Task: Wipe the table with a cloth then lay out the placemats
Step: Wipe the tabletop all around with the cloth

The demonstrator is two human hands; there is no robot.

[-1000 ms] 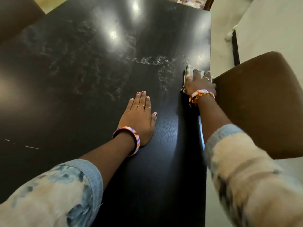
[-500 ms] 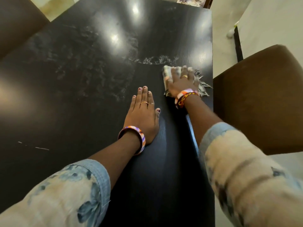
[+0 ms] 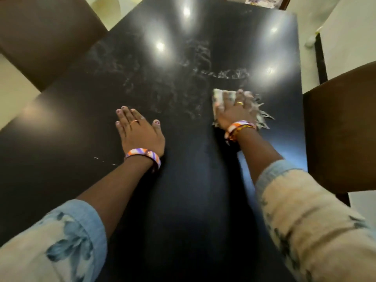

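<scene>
A dark glossy table [image 3: 183, 200] fills the view, with pale smeared streaks [image 3: 221, 74] across its middle. My right hand [image 3: 234, 112] presses a light fringed cloth [image 3: 218, 96] flat on the table, right of centre, just below the streaks. The cloth's fringe [image 3: 262, 117] sticks out to the right of the hand. My left hand [image 3: 138, 131] lies palm down on the table, fingers together and extended, holding nothing. No placemats are in view.
A brown chair back [image 3: 341, 129] stands close to the table's right edge. Another brown chair [image 3: 44, 37] is at the far left corner. A patterned object [image 3: 264, 1] shows past the table's far end. Pale floor [image 3: 305, 58] surrounds the table.
My right hand has slid the cloth leftward from the table's right edge toward the middle. My left hand has stayed flat on the table; the view shifted slightly.
</scene>
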